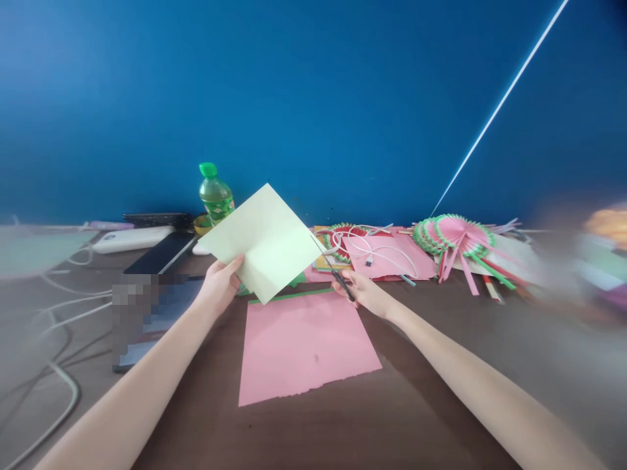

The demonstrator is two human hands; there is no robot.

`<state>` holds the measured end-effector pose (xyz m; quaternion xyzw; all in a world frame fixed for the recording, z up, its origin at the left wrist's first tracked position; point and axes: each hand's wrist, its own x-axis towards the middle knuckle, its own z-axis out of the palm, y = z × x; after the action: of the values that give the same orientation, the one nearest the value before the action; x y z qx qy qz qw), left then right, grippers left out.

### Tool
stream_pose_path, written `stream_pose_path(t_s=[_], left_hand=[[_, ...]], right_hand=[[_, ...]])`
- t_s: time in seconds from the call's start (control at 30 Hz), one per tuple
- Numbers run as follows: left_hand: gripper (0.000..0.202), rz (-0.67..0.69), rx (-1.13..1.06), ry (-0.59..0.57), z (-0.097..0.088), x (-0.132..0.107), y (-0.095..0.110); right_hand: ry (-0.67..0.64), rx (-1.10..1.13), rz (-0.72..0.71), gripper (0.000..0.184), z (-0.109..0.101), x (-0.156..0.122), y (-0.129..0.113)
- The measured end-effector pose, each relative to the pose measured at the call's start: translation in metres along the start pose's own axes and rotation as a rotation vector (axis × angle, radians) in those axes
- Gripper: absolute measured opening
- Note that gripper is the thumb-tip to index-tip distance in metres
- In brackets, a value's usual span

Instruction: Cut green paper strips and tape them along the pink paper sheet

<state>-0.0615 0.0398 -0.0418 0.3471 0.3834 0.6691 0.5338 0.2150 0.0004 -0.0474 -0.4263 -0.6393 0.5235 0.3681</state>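
In the head view the two hands are apart, raised over the brown surface [392, 418]. The left hand [220, 284] pinches a pale green sheet of paper [267, 238] near its lower left edge, thumb on the near face, so the sheet stands tilted between the hands with one corner up. The right hand [362, 292] is closed around the dark handles of a pair of scissors [345, 286], whose blades reach to the sheet's right corner; whether they have cut into it I cannot tell. Below and between the hands a pink sheet of paper [306, 346] lies flat, its near edge ragged. Beyond the left hand stands a bottle with a green cap [215, 196], and farther to that hand's left lies a white oblong device [132, 239]. Just beyond the right hand a white cable [369, 260] loops over more pink paper [394, 254]; to that hand's right lie pleated pink and green paper rosettes [463, 235].
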Motion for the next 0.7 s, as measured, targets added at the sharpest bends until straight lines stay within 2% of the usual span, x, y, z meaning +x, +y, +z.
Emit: stream_pose_path(t_s=[0.4,0.7], left_hand=[[0.015,0.028,0.026,-0.031,0.0038,-0.0027,-0.0019],[0.015,0.03,0.008,-0.032,0.0055,-0.0033,-0.0021]], right_hand=[[-0.026,-0.025,0.006,0.03,-0.0041,-0.0027,0.0027],[0.01,-0.086,-0.033,0.029,-0.0041,-0.0023,-0.0004]])
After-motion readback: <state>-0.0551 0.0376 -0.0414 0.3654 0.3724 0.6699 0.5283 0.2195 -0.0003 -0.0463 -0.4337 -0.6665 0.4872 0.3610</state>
